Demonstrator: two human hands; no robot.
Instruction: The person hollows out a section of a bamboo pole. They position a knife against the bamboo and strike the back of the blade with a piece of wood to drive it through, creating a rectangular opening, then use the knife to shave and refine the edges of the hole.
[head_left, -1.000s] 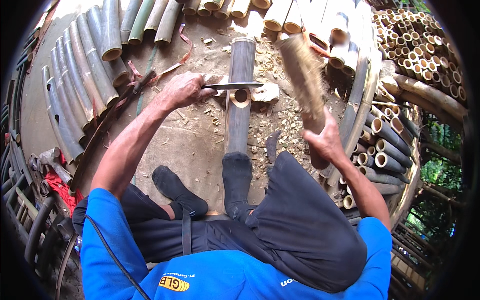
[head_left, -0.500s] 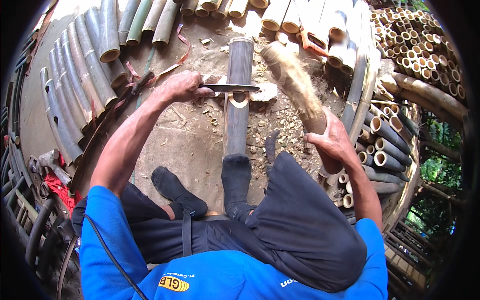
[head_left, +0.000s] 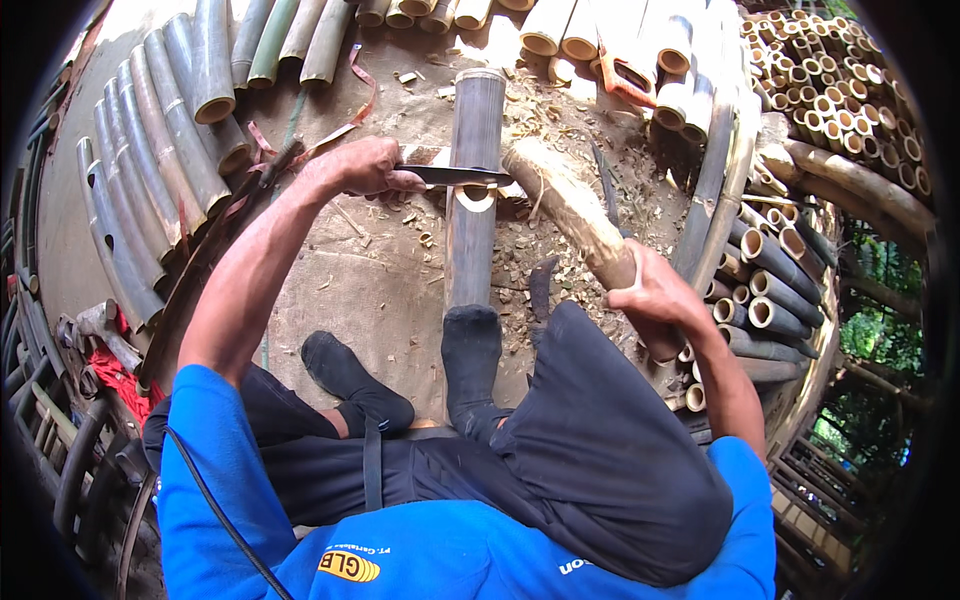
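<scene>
My left hand [head_left: 372, 166] is closed round the grip of a knife [head_left: 450, 176], its dark blade lying crosswise over a bamboo tube [head_left: 470, 245]. The blade sits at the far edge of a rounded hole cut in the tube's wall. The tube points away from me, and a black-socked foot [head_left: 470, 345] is at its near end. Wrapped in my right hand [head_left: 655, 290] is a thick wooden club [head_left: 575, 208], worn pale and rough along its side. Its far end meets the blade's tip in the picture; whether they touch I cannot tell.
Bamboo tubes [head_left: 150, 150] lie in a row at the left, with several more at the back. Cut bamboo [head_left: 775, 315] is stacked at the right. An orange-handled saw [head_left: 625, 80] lies at the back right. A dark curved tool [head_left: 541, 285] rests among wood chips [head_left: 515, 245].
The club in my right hand has swung down and left, from a blur to the knife's tip. My left hand and the knife have shifted slightly left and up.
</scene>
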